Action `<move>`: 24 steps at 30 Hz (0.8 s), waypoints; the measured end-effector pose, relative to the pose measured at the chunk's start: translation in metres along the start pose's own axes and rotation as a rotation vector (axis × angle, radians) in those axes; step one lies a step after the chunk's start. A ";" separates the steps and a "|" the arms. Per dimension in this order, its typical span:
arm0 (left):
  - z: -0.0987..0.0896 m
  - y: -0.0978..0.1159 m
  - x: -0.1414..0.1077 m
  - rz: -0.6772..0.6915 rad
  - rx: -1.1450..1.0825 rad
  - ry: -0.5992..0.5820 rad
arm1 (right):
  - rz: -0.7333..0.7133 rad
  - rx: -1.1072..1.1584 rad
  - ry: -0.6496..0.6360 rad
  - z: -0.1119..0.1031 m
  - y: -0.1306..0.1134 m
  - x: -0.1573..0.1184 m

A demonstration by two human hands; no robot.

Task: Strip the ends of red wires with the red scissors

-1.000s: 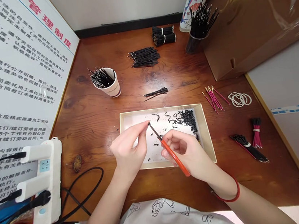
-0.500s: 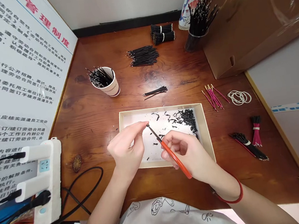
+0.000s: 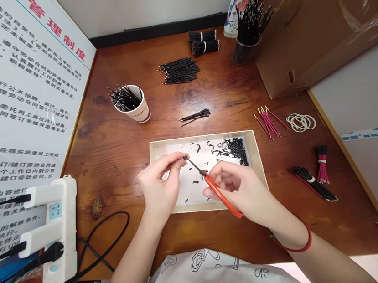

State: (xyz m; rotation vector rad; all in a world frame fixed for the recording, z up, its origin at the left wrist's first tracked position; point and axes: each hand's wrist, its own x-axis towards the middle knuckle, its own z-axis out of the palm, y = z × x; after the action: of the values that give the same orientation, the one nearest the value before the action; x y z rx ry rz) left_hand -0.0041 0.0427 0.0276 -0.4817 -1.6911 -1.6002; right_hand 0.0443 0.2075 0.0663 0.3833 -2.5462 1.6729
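My left hand (image 3: 160, 184) pinches a tiny black wire end (image 3: 185, 157) between thumb and forefinger, above a shallow white-lined cardboard tray (image 3: 199, 138). My right hand (image 3: 236, 190) grips orange-handled snips (image 3: 220, 197), whose dark tip reaches that wire end. Both hands hover over the tray, and the wire end's exact contact with the blades is too small to see. Black wire trimmings (image 3: 236, 150) lie heaped in the tray's right part, with scattered bits across its floor. A white paper cup (image 3: 139, 113) of black wires stands beyond the tray, beside loose black wire bundles (image 3: 179, 71).
Red-and-black wire bundles (image 3: 313, 185), loose pink wires (image 3: 268, 122) and rubber bands (image 3: 300, 122) lie right on the wooden table (image 3: 108, 156). A white power strip (image 3: 54, 210) with black cables sits left, before a printed sign (image 3: 13, 89). A cardboard box (image 3: 315, 20) stands back right.
The view has drifted slightly left and up. My left fingers curl a little tighter, and the snips' tip stays at the wire end.
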 end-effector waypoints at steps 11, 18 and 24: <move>0.002 0.000 0.001 0.202 0.144 -0.091 | -0.420 -0.575 0.299 -0.004 0.014 0.012; 0.004 0.005 -0.003 0.583 0.283 -0.093 | -0.288 0.092 0.310 0.015 0.004 0.010; 0.002 0.008 -0.002 0.499 0.238 -0.187 | -0.227 0.211 0.187 0.008 0.006 0.013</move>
State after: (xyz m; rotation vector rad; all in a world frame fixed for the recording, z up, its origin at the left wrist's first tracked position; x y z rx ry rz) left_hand 0.0025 0.0459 0.0317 -0.8723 -1.6980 -1.0076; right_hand 0.0310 0.2004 0.0601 0.4833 -2.1159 1.7995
